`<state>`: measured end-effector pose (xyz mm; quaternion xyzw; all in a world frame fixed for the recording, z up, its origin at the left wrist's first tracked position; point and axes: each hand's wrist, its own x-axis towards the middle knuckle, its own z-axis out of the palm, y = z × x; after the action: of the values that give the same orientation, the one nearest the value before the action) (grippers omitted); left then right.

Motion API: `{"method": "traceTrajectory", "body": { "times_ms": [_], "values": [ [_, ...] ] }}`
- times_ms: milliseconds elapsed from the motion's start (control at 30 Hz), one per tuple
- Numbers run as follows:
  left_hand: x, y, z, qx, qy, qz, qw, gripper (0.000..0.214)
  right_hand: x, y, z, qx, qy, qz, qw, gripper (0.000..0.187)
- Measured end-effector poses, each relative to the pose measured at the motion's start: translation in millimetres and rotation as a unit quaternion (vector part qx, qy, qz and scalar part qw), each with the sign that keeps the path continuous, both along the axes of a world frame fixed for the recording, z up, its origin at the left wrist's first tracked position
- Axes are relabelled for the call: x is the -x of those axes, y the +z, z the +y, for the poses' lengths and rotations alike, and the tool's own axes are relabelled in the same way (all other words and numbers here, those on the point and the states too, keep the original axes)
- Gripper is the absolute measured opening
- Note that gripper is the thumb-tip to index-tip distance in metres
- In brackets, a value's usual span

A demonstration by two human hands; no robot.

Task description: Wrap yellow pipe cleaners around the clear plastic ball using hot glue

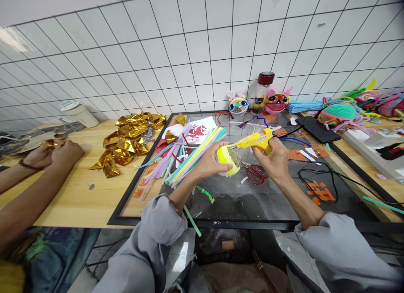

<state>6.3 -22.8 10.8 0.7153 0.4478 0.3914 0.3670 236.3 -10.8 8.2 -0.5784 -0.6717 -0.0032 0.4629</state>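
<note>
My left hand is closed around a small clear jar wrapped in yellow-green pipe cleaner, held above the glass work mat. My right hand grips a yellow hot glue gun, its nozzle pointing left and touching the top of the jar. Under my hands lie red-handled scissors. A bundle of pastel pipe cleaners fans out just left of my left hand.
Gold foil pieces lie on the wooden table. Another person's hands work foil at the left. Craft masks, a red-lidded bottle, a phone, a black cable and pipe-cleaner piles crowd the back and right.
</note>
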Motion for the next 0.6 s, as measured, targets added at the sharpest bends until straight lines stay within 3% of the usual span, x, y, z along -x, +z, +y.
{"method": "traceTrajectory", "body": {
  "times_ms": [600],
  "values": [
    [-0.1, 4.0, -2.4, -0.016, 0.001, 0.035, 0.999, 0.073, -3.8, -6.3, 3.5, -0.032, 0.033, 0.0, 0.999, 0.032]
  ]
}}
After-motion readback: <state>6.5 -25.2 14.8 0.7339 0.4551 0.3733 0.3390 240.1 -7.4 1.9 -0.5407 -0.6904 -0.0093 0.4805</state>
